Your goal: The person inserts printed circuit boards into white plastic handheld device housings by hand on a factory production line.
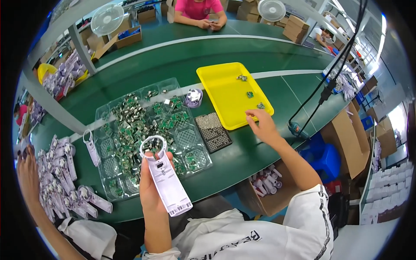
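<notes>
My left hand (151, 187) is closed round a white plastic housing (170, 187) with an open ring at its top and a small dark part set below the ring. It is held tilted over the near table edge. My right hand (263, 126) is at the near right rim of a yellow tray (225, 99), thumb and forefinger slightly apart, with nothing visible between them. Close to its fingertips lies a small circuit board (260, 105). Another green circuit board (250, 94) and a small metallic part (242, 78) lie farther up the tray.
A clear blister tray (203, 158) holds many green boards. Beside it sit a box of small metal pieces (213, 132) and a round lilac container (193, 98). White housings (56, 177) are piled left, near a co-worker's hand (27, 173). A corded tool (298, 129) hangs right.
</notes>
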The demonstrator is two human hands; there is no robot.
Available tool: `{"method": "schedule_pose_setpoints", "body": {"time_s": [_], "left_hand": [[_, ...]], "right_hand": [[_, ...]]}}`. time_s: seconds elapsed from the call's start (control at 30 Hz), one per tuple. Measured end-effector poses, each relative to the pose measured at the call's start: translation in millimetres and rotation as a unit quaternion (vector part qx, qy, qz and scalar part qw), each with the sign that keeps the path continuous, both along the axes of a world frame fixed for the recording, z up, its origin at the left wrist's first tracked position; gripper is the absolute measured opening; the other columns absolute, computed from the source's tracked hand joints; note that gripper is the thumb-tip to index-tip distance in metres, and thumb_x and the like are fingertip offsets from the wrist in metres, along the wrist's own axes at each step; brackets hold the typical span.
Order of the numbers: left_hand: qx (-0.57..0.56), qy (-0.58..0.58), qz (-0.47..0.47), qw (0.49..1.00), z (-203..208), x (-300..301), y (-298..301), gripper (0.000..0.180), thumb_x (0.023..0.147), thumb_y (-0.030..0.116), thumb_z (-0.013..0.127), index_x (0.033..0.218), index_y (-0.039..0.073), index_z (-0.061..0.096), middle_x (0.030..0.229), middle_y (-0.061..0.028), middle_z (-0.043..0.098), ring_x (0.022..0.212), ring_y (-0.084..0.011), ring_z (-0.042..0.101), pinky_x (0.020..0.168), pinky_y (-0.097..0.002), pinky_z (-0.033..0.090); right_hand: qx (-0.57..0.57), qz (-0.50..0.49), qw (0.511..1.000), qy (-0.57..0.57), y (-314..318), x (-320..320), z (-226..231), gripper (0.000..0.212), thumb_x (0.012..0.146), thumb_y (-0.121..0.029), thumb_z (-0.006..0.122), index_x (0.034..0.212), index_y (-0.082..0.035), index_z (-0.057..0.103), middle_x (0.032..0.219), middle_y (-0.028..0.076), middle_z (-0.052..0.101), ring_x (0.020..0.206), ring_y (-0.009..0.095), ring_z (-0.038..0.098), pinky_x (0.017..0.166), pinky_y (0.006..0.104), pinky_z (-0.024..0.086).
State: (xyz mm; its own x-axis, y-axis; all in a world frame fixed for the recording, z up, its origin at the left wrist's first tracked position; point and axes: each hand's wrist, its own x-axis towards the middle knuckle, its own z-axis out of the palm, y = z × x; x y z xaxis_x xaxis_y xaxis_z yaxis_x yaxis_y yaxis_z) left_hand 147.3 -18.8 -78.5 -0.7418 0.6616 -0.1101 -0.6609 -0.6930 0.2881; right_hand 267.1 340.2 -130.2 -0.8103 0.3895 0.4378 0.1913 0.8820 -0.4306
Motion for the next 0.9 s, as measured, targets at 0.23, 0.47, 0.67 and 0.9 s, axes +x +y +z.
{"method": "schedule_pose_setpoints", "body": {"time_s": [0.23, 0.47, 0.67, 0.9], "left_hand": [[0.015, 0.03, -0.039, 0.999, -1.5, 3.8, 14.1, 0.02, 0.1, 0.025, 0.046, 0.113, 0.012, 0.056, 0.114, -0.011, 0.063, 0.108, -0.0271, 0.061, 0.083, -0.0388, 0.055], [0.027, 0.077, -0.011, 0.997, -1.4, 8.9, 8.7, 0.018, 0.099, 0.022, 0.05, 0.111, 0.01, 0.053, 0.112, -0.0085, 0.061, 0.112, -0.03, 0.059, 0.087, -0.0416, 0.054], [-0.033, 0.106, 0.009, 0.994, -14.2, 11.7, 5.6, 0.02, 0.097, 0.023, 0.052, 0.113, 0.01, 0.052, 0.113, -0.0079, 0.058, 0.11, -0.0285, 0.058, 0.088, -0.041, 0.053], [-0.06, 0.067, -0.02, 0.996, -32.1, 14.1, -9.9, 0.02, 0.097, 0.017, 0.053, 0.113, 0.006, 0.053, 0.113, -0.0092, 0.058, 0.115, -0.0314, 0.057, 0.094, -0.0416, 0.051]], "right_hand": [[0.019, 0.007, 1.0, 0.008, -3.1, 19.8, -6.5, 0.016, 0.089, -0.011, 0.062, 0.101, -0.001, 0.063, 0.095, 0.014, 0.064, 0.087, 0.03, 0.059, 0.082, 0.0377, 0.045], [-0.038, 0.001, 0.999, -0.039, -25.7, 27.5, 0.3, 0.018, 0.089, -0.009, 0.06, 0.104, 0.0, 0.061, 0.099, 0.014, 0.061, 0.085, 0.027, 0.057, 0.081, 0.0351, 0.045], [-0.314, 0.051, 0.948, 0.019, -116.3, 36.5, 33.5, 0.025, 0.093, -0.013, 0.057, 0.114, -0.001, 0.058, 0.096, 0.007, 0.064, 0.079, 0.015, 0.057, 0.072, 0.0275, 0.046], [-0.678, 0.184, 0.703, -0.11, -225.4, 43.4, 32.3, 0.047, 0.101, -0.035, 0.046, 0.126, 0.005, 0.051, 0.093, 0.012, 0.067, 0.067, 0.014, 0.062, 0.055, 0.0234, 0.046]]}}
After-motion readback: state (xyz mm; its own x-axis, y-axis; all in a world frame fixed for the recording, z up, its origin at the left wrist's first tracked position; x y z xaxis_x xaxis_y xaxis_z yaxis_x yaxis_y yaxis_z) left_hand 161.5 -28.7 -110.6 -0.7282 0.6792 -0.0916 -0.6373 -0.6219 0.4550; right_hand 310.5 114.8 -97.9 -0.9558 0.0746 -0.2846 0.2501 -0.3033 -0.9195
